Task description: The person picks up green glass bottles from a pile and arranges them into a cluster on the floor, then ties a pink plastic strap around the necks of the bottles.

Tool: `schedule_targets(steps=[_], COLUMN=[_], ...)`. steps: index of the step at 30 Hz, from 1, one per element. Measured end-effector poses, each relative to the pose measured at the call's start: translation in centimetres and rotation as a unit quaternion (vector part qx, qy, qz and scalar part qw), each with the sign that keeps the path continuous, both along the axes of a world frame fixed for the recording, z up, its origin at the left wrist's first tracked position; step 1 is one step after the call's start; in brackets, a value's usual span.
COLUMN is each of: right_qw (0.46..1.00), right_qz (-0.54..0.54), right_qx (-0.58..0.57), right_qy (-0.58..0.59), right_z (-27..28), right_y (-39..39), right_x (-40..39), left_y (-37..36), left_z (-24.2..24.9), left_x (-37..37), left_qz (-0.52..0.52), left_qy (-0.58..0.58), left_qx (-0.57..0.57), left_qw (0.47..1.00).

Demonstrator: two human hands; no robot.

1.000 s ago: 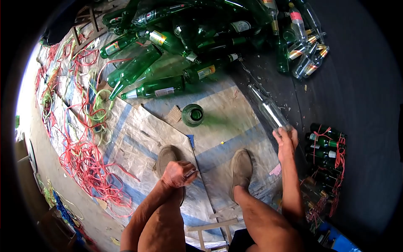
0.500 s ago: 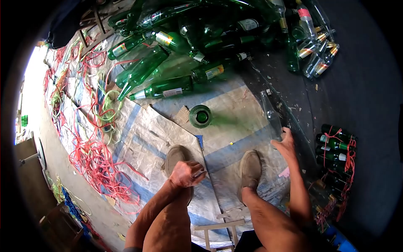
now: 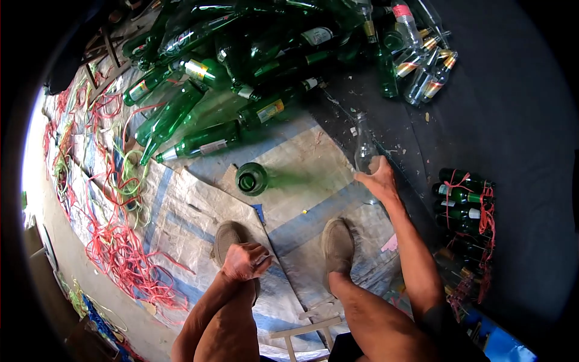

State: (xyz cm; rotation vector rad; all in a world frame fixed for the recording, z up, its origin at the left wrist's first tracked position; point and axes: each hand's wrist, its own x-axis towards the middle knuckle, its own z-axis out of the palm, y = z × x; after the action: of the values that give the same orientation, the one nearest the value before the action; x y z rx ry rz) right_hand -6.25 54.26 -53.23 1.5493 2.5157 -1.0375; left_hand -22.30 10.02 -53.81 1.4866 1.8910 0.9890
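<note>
My right hand (image 3: 380, 180) is curled around the body of a clear glass bottle (image 3: 364, 145) that lies at the edge of the pale sheet, its neck pointing away from me. The thumb and fingers lie against the glass. My left hand (image 3: 246, 262) is closed in a fist over my left leg, above the shoe; whatever it may hold is hidden. Between and beyond my feet a green glass bottle (image 3: 251, 179) stands upright on the sheet (image 3: 301, 235), its open mouth facing up.
A heap of green bottles (image 3: 208, 139) lies ahead, with clear bottles (image 3: 431, 78) at its right. Tied green bottles (image 3: 461, 196) lie on the dark floor at right. Tangled pink and green twine (image 3: 129, 259) spreads along the left. A wooden frame (image 3: 304, 329) is below me.
My right hand has reached forward and closed around the clear bottle. The view has shifted, so the scene sits farther left. My left hand stays in a fist over the leg.
</note>
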Motion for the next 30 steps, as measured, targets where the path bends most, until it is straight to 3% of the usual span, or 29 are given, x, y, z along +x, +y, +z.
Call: schedule_targets(steps=[1, 2, 5, 7, 9, 13, 30], right_qw=[0.999, 0.996, 0.983, 0.977, 0.962, 0.927, 0.937], right_qz=[-0.01, -0.017, -0.087, -0.136, -0.15, -0.217, -0.167], right_qx=[-0.006, 0.061, 0.003, -0.019, 0.045, 0.065, 0.062], right_qy=[0.042, 0.059, 0.164, 0.165, 0.224, 0.3, 0.302], right_z=[-0.1, -0.5, 0.8, 1.9, 1.2, 0.6, -0.1], right_y=[0.8, 1.5, 4.0, 6.1, 8.3, 10.8, 10.4], right_x=[-0.2, -0.7, -2.8, -4.4, -5.8, -7.6, -7.7], left_y=[0.0, 0.0, 0.1, 0.2, 0.2, 0.1, 0.6], left_z=[-0.1, -0.1, 0.1, 0.2, 0.2, 0.0, 0.2], left_x=[0.0, 0.0, 0.0, 0.0, -0.1, 0.1, -0.1], left_qz=[0.0, 0.0, 0.0, -0.001, -0.001, 0.006, 0.004], left_qy=[0.0, 0.0, 0.002, 0.006, 0.008, 0.014, -0.006], left_qx=[-0.001, -0.004, -0.005, -0.004, -0.005, -0.012, -0.003], left_qw=[1.0, 1.0, 1.0, 1.0, 1.0, 1.0, 1.0])
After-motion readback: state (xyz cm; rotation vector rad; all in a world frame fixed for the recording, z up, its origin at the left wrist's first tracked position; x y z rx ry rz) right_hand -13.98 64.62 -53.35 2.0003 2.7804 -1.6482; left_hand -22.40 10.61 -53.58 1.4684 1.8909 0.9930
